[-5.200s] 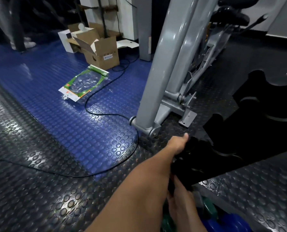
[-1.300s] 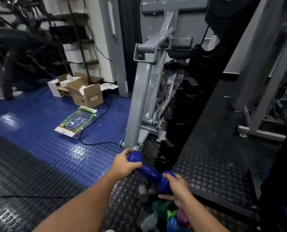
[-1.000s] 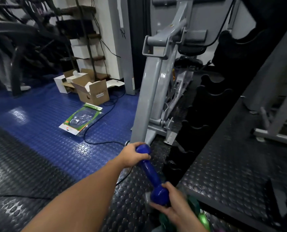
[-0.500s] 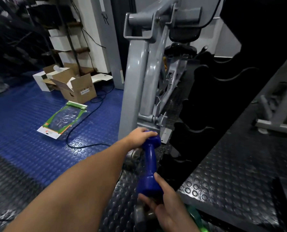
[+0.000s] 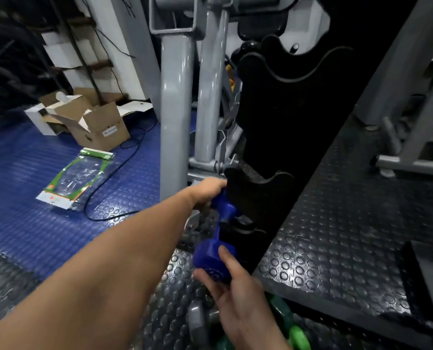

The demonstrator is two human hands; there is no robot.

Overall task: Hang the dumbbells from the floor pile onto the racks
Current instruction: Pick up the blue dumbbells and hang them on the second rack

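Observation:
A blue dumbbell [image 5: 216,245] is held lengthwise against the black dumbbell rack [image 5: 283,147], its handle at a low cradle. My left hand [image 5: 207,189] grips its far head, beside a rack bracket [image 5: 258,190]. My right hand [image 5: 235,291] grips the near head from below, thumb along its side. Under my right hand lies the floor pile: a grey dumbbell [image 5: 197,322] and green dumbbells [image 5: 290,324], partly hidden by my wrist.
Grey machine posts [image 5: 175,109] stand just left of the rack. A black cable [image 5: 104,188], a green plastic package [image 5: 76,178] and open cardboard boxes [image 5: 94,122] lie on the blue floor to the left. Another grey frame [image 5: 412,162] sits at the right.
Both hands lifted the blue dumbbell off the pile, turned it end-on and carried it forward and up to the rack. The view moved closer to the rack.

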